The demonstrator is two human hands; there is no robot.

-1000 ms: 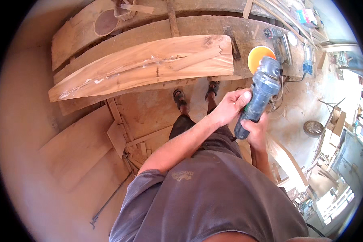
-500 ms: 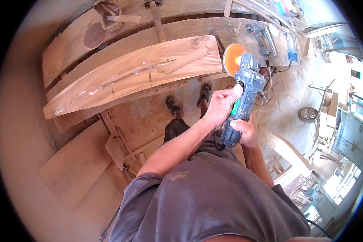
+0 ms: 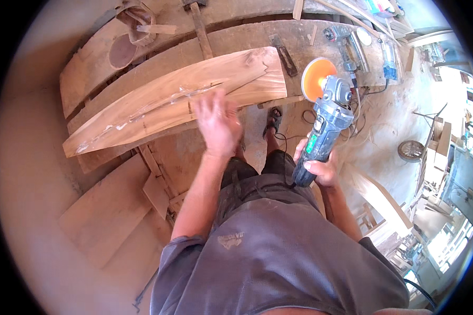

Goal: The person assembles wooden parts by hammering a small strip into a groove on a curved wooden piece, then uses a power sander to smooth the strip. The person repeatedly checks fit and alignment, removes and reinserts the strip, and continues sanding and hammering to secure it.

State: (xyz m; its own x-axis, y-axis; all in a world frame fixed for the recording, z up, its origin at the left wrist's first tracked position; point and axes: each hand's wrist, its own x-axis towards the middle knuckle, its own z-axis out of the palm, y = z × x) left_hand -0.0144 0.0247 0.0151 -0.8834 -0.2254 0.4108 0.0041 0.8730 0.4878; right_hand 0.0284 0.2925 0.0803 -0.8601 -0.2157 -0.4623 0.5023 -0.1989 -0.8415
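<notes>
My right hand point(image 3: 323, 167) is wrapped round the body of a dark grey angle grinder point(image 3: 328, 118), held to the right of my body. An orange sanding disc point(image 3: 311, 86) faces up on its head, apart from any wood. Slightly blurred, my left hand point(image 3: 218, 123) is open, with fingers apart and nothing in it. It hovers at the near edge of a long, tapered wooden plank point(image 3: 165, 107); whether it touches cannot be told. A cracked line with pale filler patches runs along the plank, which lies on a wooden workbench point(image 3: 178, 62).
A long-handled hammer point(image 3: 201, 31), a basket-like holder point(image 3: 136, 23) and a dark metal tool point(image 3: 284, 55) lie on the bench. Farther right are a drill point(image 3: 341, 39) and a blue power tool point(image 3: 389, 63). Cables cross the floor near a spoked wheel point(image 3: 411, 150). Boards point(image 3: 108, 210) lean at left.
My left hand has let go of the grinder and moved left to the plank. The grinder, now in my right hand alone, has shifted slightly right and down.
</notes>
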